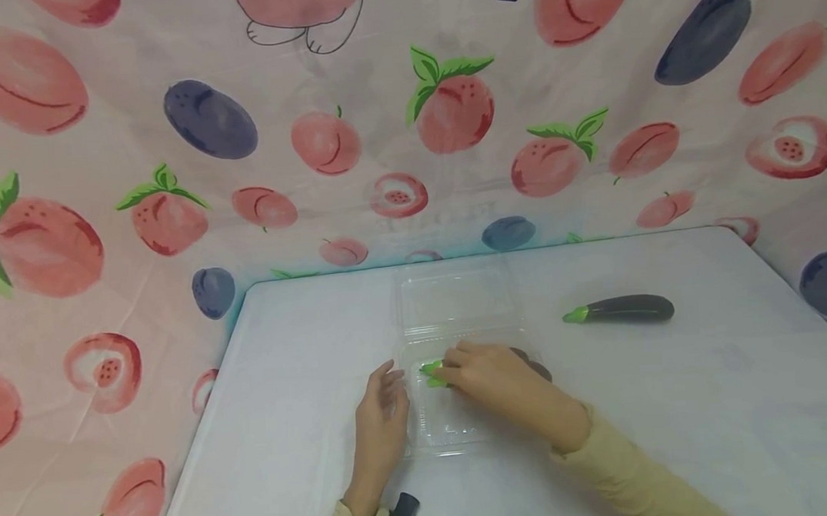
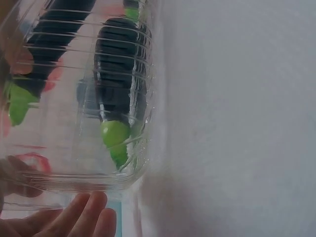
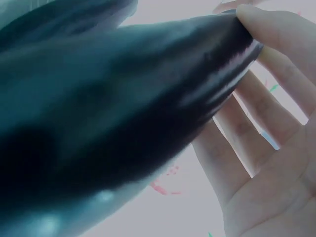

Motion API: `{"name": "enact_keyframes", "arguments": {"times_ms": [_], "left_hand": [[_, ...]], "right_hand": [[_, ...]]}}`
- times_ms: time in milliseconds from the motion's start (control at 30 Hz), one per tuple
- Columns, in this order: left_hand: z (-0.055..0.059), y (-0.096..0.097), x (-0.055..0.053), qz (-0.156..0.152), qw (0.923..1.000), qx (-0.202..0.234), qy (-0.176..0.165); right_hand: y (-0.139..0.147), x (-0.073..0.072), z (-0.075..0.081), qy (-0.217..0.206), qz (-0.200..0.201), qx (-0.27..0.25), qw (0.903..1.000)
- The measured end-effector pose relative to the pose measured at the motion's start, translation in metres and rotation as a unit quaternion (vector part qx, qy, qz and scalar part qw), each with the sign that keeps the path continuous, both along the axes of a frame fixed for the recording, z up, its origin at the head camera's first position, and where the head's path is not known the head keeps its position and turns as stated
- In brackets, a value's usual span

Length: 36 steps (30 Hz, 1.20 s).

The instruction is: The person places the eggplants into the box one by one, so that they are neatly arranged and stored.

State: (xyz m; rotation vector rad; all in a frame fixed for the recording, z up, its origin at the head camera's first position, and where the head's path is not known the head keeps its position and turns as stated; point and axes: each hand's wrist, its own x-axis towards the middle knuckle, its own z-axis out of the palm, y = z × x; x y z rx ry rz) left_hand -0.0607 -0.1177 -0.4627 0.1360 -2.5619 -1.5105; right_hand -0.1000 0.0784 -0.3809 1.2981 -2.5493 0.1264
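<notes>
A clear plastic clamshell box (image 1: 456,433) lies with its lid (image 1: 460,298) folded back on the white table. My right hand (image 1: 491,374) pinches a dark eggplant (image 3: 148,103) near its green stem end (image 1: 432,373), over the box's base. Beside it in the base is another eggplant (image 2: 117,69), stem towards my left hand; the right forearm hides much of both in the head view. At the box's left edge is my left hand (image 1: 381,421), fingers (image 2: 89,212) extended close to the rim; whether they touch it I cannot tell.
A further eggplant (image 1: 630,308) lies on the table (image 1: 286,356), right of the box. Near the left wrist is a black object (image 1: 402,512), partly cut off by the frame. Fruit-printed cloth (image 1: 356,207) hangs behind the table.
</notes>
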Motion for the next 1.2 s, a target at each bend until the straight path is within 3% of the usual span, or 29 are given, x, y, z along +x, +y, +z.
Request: {"name": "enact_keyframes", "arguments": {"times_ms": [333, 500, 1200], "left_hand": [[0.001, 0.0, 0.001, -0.002, 1.0, 0.002, 0.008], [0.001, 0.0, 0.001, -0.004, 1.0, 0.003, 0.006], [0.001, -0.001, 0.0, -0.007, 0.9998, 0.017, 0.009]], "right_hand": [[-0.006, -0.004, -0.013, 0.002, 0.016, -0.011, 0.9998], [-0.007, -0.004, -0.016, -0.019, 0.008, -0.007, 0.9998], [-0.018, -0.015, -0.029, -0.042, -0.017, 0.051, 0.9977]]}}
